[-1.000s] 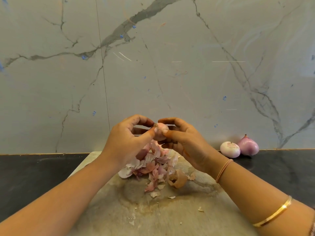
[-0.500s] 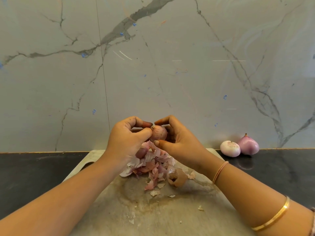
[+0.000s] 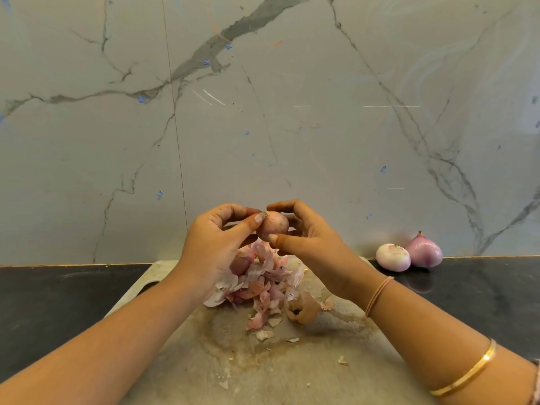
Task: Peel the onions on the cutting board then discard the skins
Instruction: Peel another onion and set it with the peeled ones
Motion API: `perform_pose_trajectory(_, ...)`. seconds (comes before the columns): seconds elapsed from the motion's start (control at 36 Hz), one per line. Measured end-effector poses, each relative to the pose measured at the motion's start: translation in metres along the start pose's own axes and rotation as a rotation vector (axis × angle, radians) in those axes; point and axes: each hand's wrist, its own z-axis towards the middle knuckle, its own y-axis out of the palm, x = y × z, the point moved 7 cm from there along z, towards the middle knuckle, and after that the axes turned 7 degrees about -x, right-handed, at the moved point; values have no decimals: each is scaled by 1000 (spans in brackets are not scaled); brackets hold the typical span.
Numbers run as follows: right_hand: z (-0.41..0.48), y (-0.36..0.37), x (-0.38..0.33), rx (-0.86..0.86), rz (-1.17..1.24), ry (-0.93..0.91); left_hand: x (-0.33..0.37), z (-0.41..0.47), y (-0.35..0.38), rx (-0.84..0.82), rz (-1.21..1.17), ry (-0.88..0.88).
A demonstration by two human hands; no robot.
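The bare left hand [image 3: 213,247] and bare right hand [image 3: 309,241], raised together, pinch a small round pink-skinned onion [image 3: 274,227] between curled fingers and thumbs.

The single wide-angle camera is worn on the person's head and faces forward and slightly down, square to the marble wall [image 3: 292,127], which fills the upper two thirds of the view. It sits close over the cutting board [image 3: 292,375], cropped at the bottom edge; the left hand [image 3: 213,247] and right hand [image 3: 309,244], holding an onion [image 3: 274,226], lie near centre.
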Motion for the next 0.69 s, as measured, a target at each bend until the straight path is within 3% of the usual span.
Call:
perform_pose_trajectory(0.31,1,-2,6,-4,248,87,0,2,-2,11,125,11)
perform_pose_trajectory(0.44,1,-1,4,-15,230,58,4,0,-3,15,76,33)
perform_pose_trajectory(0.69,3,0,5,-12,166,50,-1,2,-4,38,197,8)
